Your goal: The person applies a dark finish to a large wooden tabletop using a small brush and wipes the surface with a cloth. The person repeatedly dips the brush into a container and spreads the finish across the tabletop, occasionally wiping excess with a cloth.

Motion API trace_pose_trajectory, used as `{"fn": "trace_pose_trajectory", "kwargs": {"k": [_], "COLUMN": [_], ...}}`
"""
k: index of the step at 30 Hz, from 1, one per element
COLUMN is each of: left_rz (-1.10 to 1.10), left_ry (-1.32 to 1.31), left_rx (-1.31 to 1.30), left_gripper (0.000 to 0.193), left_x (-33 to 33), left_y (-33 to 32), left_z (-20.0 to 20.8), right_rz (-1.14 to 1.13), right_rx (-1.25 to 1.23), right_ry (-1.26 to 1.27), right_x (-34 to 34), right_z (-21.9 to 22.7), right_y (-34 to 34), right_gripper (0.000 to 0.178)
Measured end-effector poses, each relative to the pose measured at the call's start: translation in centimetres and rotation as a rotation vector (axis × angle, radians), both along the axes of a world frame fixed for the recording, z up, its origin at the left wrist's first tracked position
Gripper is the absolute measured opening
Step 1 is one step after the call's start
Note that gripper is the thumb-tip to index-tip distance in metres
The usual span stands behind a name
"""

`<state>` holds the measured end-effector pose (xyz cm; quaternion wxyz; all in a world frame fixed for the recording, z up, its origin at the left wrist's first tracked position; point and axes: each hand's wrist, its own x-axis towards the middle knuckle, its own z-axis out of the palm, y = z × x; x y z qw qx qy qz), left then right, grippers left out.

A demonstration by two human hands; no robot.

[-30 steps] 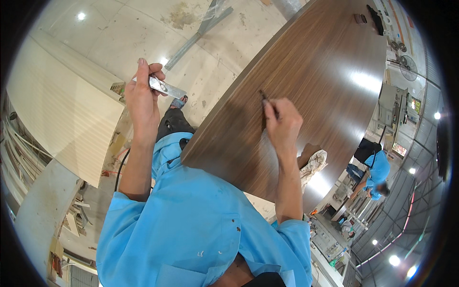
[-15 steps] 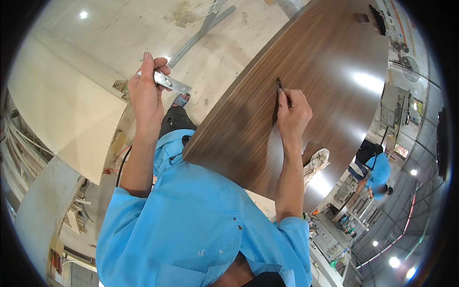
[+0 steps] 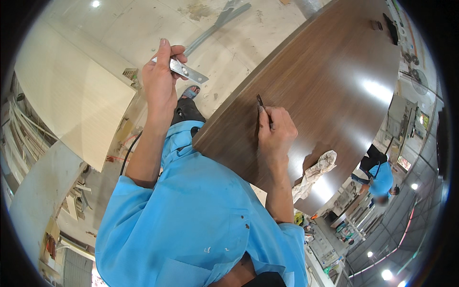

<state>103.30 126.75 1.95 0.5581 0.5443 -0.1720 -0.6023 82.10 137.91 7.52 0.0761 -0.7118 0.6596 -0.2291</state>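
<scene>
My left hand (image 3: 160, 79) is raised off the near left edge of the dark wood-grain panel (image 3: 315, 91). Its fingers are closed around a flat silver metal plate (image 3: 195, 75) with a small hole near its end and what looks like a light smear on it. Low over the panel's surface, my right hand (image 3: 278, 131) pinches a small, thin dark blade-like tool (image 3: 259, 99). The tool's tip points away from me, close to the wood; I cannot tell whether it touches. A crumpled off-white cloth (image 3: 316, 173) lies on the panel, right of my right forearm.
At the panel's far end lie a small dark block (image 3: 376, 25) and a long black object (image 3: 390, 28). A pale board (image 3: 71, 95) stands at the left, with wood strips (image 3: 33, 126) beside it. Grey metal strips (image 3: 215, 31) lie on the floor. Another person (image 3: 381, 177) bends over at the right.
My right hand has moved left and nearer to me across the panel with the dark tool. My left hand still holds the metal plate. The whole view has shifted slightly.
</scene>
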Motion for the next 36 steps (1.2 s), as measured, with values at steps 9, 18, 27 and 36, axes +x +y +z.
{"fn": "trace_pose_trajectory", "kwargs": {"k": [9,18,27,36], "left_rz": [0.005,-0.003,0.019,-0.449], "left_ry": [-0.012,-0.025,-0.250,-0.503], "left_rx": [0.017,0.022,-0.089,-0.039], "left_gripper": [0.043,0.043,0.050,0.042], "left_x": [0.5,0.8,0.2,-2.2], "left_y": [0.6,0.7,1.2,5.3], "left_z": [-0.3,-0.1,-1.3,-2.3], "right_rz": [0.049,0.081,0.047,0.046], "right_rx": [-0.028,-0.012,0.026,0.025], "right_ry": [-0.125,-0.119,-0.108,-0.119], "right_x": [2.5,3.0,3.8,3.6], "right_z": [-1.0,-0.7,-0.9,-0.8], "right_y": [2.0,2.0,2.7,3.1], "right_gripper": [0.010,0.012,0.012,0.012]}}
